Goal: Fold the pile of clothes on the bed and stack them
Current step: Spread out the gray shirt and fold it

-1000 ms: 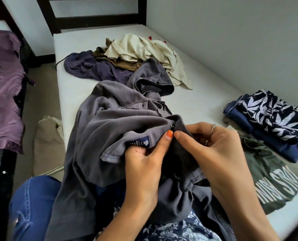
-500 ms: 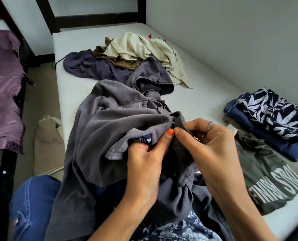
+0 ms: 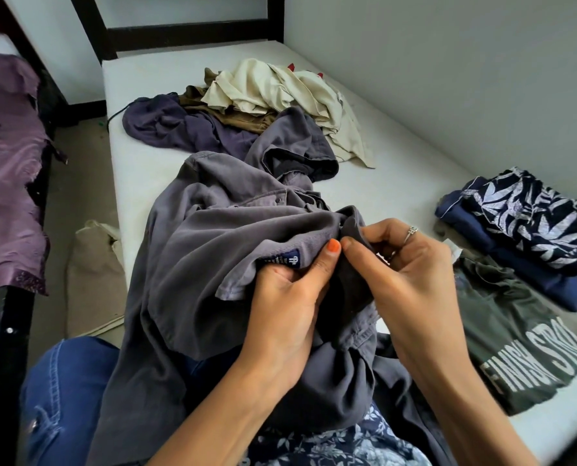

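Observation:
A grey button-up shirt lies crumpled from my lap out onto the white mattress. My left hand grips its collar beside a small blue label, thumb pressed on the fabric. My right hand, wearing a ring, pinches the same collar edge just to the right, fingertips touching the left thumb. Farther up the bed sits the unfolded pile: a cream garment, a brown one and a purple one. At the right lie a folded leaf-print navy garment and a dark green printed T-shirt.
A grey wall runs along the bed's right side. The dark bed frame stands at the far end. On the left is another bed with purple cloth, and a beige bag lies on the floor between them.
Both hands have kept their hold on the collar and shifted slightly up; the right fingers have worked a little further along the collar edge.

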`<state>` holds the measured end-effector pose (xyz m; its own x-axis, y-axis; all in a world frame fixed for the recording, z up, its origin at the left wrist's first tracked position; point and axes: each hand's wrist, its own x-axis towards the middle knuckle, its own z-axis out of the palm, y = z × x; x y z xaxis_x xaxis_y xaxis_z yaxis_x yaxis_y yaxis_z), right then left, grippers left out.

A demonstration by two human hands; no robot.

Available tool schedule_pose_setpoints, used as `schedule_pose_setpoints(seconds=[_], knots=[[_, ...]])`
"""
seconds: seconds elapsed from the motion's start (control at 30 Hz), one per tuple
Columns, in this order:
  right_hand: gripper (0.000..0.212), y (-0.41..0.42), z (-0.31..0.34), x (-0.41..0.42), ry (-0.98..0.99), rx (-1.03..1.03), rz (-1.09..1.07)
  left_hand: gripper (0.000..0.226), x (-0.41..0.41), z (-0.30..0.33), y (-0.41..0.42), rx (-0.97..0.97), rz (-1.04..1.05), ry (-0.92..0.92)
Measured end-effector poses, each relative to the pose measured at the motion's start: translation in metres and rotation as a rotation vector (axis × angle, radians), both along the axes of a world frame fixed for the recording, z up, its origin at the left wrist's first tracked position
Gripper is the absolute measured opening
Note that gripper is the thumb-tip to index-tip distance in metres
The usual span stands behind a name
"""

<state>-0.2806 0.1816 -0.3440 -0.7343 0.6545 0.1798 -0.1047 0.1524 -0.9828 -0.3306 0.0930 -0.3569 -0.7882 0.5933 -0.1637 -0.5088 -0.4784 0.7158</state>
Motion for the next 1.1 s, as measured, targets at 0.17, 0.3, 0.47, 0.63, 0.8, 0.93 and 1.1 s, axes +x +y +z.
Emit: schedule_pose_setpoints(seconds=[0.17, 0.3, 0.47, 0.63, 0.8, 0.93, 1.1], knots=[[0.01, -0.004, 0.004, -0.001, 0.049, 0.019, 0.0, 0.022, 0.0, 0.004, 0.0, 0.053, -0.013, -0.012], [0.009, -0.008, 0.002, -0.003, 0.065, 0.094, -0.021, 0.027, 0.0, 0.002, 0.003, -0.007, 0.041, 0.049], [0.013, -0.008, -0.006, -0.005, 0.01, 0.24, -0.062, 0.018, -0.002, -0.007, 0.002, -0.127, 0.104, 0.196], [0.013, -0.002, -0.003, -0.009, -0.033, 0.103, 0.008, 0.02, -0.012, -0.011, -0.003, -0.175, 0.177, 0.233], [0.011, -0.002, -0.003, -0.013, 0.005, -0.091, 0.048, 0.032, -0.013, -0.013, -0.001, -0.176, 0.273, 0.233], [0.01, -0.004, -0.005, -0.013, 0.043, -0.171, 0.039, 0.034, -0.012, -0.018, 0.0, -0.173, 0.291, 0.218], [0.009, -0.006, -0.009, -0.011, 0.111, -0.229, 0.007, 0.035, -0.014, -0.019, 0.001, -0.194, 0.276, 0.256]])
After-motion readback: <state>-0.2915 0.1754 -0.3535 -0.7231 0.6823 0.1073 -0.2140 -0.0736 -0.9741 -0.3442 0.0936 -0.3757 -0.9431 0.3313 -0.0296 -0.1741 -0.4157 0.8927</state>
